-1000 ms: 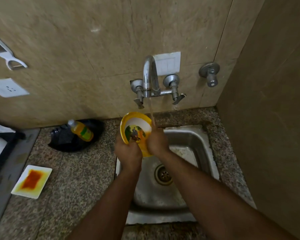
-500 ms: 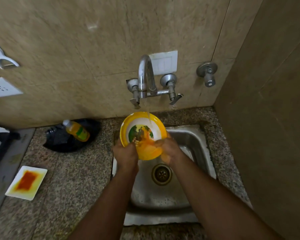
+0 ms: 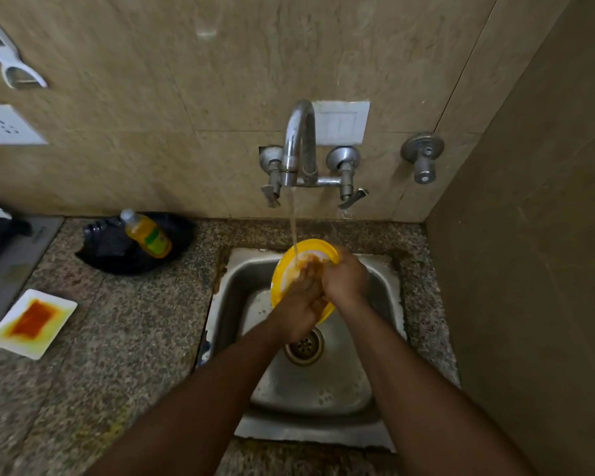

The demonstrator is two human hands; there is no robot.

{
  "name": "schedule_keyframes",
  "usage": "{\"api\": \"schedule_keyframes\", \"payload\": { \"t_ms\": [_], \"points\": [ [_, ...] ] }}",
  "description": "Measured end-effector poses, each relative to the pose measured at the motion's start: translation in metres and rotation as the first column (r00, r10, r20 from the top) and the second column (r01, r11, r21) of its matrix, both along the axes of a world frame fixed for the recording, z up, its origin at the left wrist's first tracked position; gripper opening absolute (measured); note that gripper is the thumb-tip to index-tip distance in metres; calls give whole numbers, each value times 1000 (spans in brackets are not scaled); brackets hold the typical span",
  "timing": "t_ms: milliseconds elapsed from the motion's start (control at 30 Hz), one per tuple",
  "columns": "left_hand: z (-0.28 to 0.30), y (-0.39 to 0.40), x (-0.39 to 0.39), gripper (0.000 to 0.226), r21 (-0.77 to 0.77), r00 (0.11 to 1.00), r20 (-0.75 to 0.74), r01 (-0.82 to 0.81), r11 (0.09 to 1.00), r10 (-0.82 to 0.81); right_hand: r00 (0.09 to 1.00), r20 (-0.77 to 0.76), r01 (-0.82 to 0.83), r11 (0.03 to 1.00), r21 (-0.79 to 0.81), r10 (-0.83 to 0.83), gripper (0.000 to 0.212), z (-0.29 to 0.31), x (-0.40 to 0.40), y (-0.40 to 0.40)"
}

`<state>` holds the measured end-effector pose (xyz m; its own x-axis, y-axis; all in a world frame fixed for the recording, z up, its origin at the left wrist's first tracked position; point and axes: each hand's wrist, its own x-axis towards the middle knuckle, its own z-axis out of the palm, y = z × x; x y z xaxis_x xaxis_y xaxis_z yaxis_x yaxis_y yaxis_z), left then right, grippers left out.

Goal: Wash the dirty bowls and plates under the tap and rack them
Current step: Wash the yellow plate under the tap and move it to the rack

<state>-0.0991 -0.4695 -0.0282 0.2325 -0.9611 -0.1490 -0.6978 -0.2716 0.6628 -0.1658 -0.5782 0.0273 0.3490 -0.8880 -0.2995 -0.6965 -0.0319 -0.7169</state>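
Observation:
A yellow plate (image 3: 283, 269) with a white face is held tilted over the steel sink (image 3: 385, 290), under the running stream from the tap (image 3: 299, 142). My left hand (image 3: 298, 305) lies across the plate's face with its fingers stretched up toward the water. My right hand (image 3: 346, 280) grips the plate's upper right rim, fingers curled over the edge. Both hands hide most of the plate. A dirty white square plate (image 3: 31, 322) smeared with orange-red sauce sits on the counter at the left.
A yellow soap bottle (image 3: 148, 235) lies on a black bag (image 3: 110, 249) by the back wall. The sink drain (image 3: 303, 347) shows below my hands. A tiled wall closes the right side. A dark stove edge (image 3: 0, 231) is at far left.
The plate moved right and lower into the sink and turned, so its picture is now covered. My left hand shifted from the plate's lower rim onto its face; my right hand went to the rim.

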Motion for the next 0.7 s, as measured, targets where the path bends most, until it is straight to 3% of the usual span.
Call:
{"api": "schedule_keyframes", "payload": {
  "t_ms": [67,167,233,333,433,567,700],
  "points": [
    [-5,-5,8,72,14,994,85,70,997,-71,998,55,14,1000,4,-14,29,-4,-10,5],
    [-1,-15,10,87,181,977,195,54,982,-89,986,68,149,989,16,-150,34,-10,-18,11],
    [10,-19,-2,83,257,990,127,23,966,-58,963,89,250,966,66,-256,35,-16,-19,7],
    [28,-10,-16,56,202,999,-36,34,979,-27,898,172,365,904,225,-406,36,-17,-17,-7],
    [41,-1,-5,59,162,997,-64,47,986,-37,874,212,361,877,319,-437,39,-19,-8,-8],
    [42,-5,26,59,353,944,274,76,932,-181,838,268,344,840,419,-476,29,-31,4,15],
    [34,-5,25,64,437,910,370,9,899,-189,836,196,395,811,433,-512,26,-41,1,35]
  ]
}}
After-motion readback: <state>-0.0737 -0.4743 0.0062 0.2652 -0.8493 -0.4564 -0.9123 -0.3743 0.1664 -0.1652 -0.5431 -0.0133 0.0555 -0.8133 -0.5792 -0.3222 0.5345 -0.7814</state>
